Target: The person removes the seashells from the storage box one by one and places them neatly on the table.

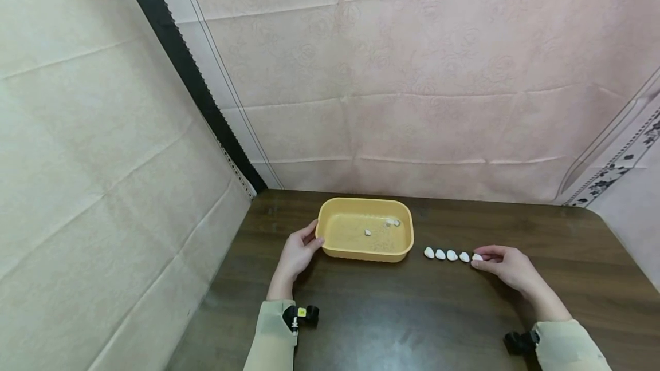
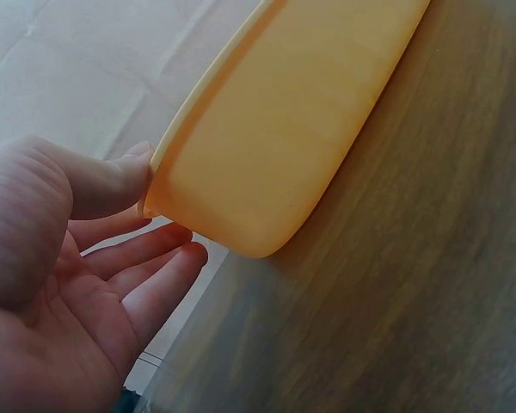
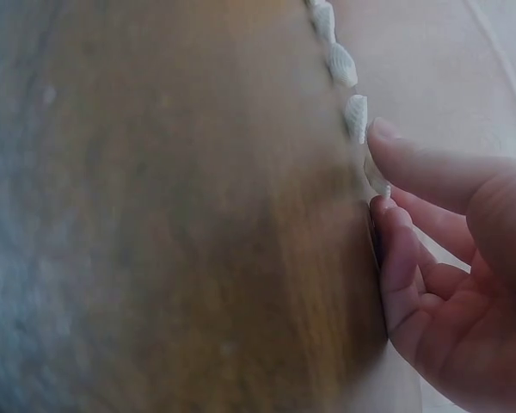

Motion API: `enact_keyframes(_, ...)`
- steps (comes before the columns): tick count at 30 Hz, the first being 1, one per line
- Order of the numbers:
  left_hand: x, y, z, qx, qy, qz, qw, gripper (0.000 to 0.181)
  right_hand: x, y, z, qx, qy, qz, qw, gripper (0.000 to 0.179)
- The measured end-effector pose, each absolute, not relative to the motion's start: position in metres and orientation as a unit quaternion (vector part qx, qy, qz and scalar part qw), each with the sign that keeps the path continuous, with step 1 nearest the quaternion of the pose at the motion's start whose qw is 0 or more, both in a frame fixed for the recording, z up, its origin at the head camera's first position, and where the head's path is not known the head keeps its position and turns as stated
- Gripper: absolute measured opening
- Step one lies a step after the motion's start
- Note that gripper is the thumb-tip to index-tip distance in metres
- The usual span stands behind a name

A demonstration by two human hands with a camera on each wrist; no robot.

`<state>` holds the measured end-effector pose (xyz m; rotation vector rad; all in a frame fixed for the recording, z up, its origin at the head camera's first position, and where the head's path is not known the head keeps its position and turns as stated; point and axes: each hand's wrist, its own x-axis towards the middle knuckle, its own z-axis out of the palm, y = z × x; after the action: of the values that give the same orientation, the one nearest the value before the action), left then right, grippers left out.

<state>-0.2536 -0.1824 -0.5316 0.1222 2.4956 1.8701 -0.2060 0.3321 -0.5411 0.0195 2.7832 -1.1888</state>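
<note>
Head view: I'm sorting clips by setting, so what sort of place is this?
Probably a makeshift indoor recording corner: creased, patterned sheeting hangs behind a wood-grained table, and a small black device is worn at the left sleeve.

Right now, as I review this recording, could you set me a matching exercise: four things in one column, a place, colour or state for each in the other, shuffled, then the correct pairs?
Things
1. Tray
2. Left hand
3. Right hand
4. Table

Places, colours, states
A. At the right end of the row of white shell-like pieces
B. Dark brown, beneath the row
C. Yellow, with a few small pale pieces inside
D. Holding a yellow rim, thumb on the inner side

Pairs: 1-C, 2-D, 3-A, 4-B
</note>
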Motion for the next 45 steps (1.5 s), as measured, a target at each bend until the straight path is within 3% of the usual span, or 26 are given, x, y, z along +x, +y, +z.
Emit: enact_keyframes(45,-0.2533,-0.1836,-0.5325,0.046,0.805,0.591,0.007,0.056,-0.2056,0.3281,-0.5397,-0.003,0.922,-0.387,0.033,0.045)
